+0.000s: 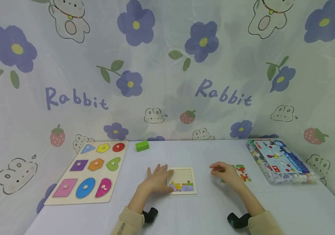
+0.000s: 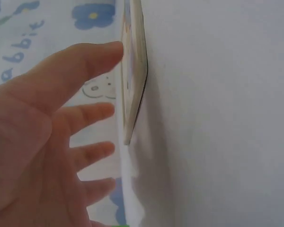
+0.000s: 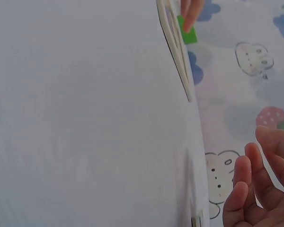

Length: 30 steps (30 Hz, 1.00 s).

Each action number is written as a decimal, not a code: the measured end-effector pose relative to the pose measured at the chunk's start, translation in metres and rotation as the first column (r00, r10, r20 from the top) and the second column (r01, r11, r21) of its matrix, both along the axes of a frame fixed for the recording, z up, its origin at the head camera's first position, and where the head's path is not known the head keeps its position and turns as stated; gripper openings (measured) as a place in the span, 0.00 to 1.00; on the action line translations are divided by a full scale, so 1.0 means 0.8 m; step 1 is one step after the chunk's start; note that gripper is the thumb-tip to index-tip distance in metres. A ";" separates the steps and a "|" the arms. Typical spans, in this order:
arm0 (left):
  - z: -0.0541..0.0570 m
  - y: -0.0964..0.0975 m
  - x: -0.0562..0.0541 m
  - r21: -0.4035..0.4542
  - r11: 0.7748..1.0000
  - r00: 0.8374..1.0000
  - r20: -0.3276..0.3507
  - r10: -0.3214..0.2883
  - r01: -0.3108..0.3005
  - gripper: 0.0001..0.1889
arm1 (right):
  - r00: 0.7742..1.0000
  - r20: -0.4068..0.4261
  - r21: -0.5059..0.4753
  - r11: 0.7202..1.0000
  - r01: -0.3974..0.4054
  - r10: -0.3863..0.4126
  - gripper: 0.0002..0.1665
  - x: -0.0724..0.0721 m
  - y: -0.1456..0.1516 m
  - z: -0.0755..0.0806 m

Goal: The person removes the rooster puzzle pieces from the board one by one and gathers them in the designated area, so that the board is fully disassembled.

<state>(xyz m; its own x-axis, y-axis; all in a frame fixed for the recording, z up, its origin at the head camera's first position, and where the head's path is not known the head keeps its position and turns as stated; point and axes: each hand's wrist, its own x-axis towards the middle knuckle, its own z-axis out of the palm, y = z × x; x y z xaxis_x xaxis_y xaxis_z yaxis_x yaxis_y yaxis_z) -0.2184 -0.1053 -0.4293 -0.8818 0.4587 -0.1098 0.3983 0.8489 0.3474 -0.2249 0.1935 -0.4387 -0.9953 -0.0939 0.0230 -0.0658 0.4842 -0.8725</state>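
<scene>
A small wooden puzzle tray (image 1: 182, 169) lies mid-table, its lower part filled with colourful picture pieces (image 1: 182, 186). My left hand (image 1: 157, 180) rests on the tray's left side with fingers spread; in the left wrist view the thumb (image 2: 92, 59) reaches to the frame (image 2: 139, 61). Between the tray and some loose puzzle pieces (image 1: 243, 172), my right hand (image 1: 225, 172) hovers with its fingers loosely bent. Nothing shows between thumb and fingers of that right hand (image 3: 262, 184) in the right wrist view. It partly hides the loose pieces in the head view.
A wooden shape board (image 1: 113, 192) with coloured knobbed shapes lies at the left. Near the back edge sits a green block (image 1: 142, 146). At the right is a clear plastic box (image 1: 282, 163) of small parts. A printed cloth (image 1: 161, 81) hangs behind the table.
</scene>
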 end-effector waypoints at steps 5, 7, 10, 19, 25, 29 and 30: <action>0.001 -0.001 0.012 0.003 0.998 0.998 -0.013 -0.056 0.056 0.31 | 0.995 0.029 -0.042 0.995 -0.095 0.096 0.14 0.004 -0.025 -0.002; 0.002 -0.001 0.018 -0.007 0.997 0.997 -0.013 -0.078 0.078 0.31 | 0.991 0.030 -0.047 0.991 -0.128 0.130 0.14 0.007 -0.033 -0.002; 0.003 -0.001 0.026 -0.030 0.994 0.994 -0.007 -0.108 0.108 0.31 | 0.984 0.026 -0.037 0.984 -0.175 0.176 0.13 0.009 -0.045 -0.004; 0.002 0.001 0.040 -0.057 0.984 0.986 0.019 -0.167 0.168 0.30 | 0.965 0.006 0.049 0.963 -0.263 0.263 0.10 0.016 -0.076 -0.008; -0.002 -0.001 0.043 -0.087 0.978 0.981 0.027 -0.190 0.192 0.29 | 0.945 -0.052 0.225 0.926 -0.302 0.321 0.16 0.020 -0.088 -0.011; -0.003 -0.001 0.043 -0.086 0.978 0.982 0.031 -0.187 0.189 0.29 | 0.946 -0.047 0.335 0.897 -0.288 0.321 0.21 0.025 -0.093 -0.010; -0.003 -0.001 0.043 -0.085 0.978 0.982 0.031 -0.187 0.189 0.29 | 0.946 -0.042 0.351 0.892 -0.286 0.320 0.21 0.025 -0.093 -0.011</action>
<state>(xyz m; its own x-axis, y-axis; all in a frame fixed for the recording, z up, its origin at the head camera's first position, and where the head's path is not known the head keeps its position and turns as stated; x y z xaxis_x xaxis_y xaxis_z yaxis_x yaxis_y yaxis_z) -0.1838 -0.1058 -0.4314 -0.7774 0.6038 -0.1762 0.5465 0.7871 0.2861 -0.2046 0.1189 -0.4473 -0.9117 -0.4097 0.0299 -0.3311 0.6899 -0.6437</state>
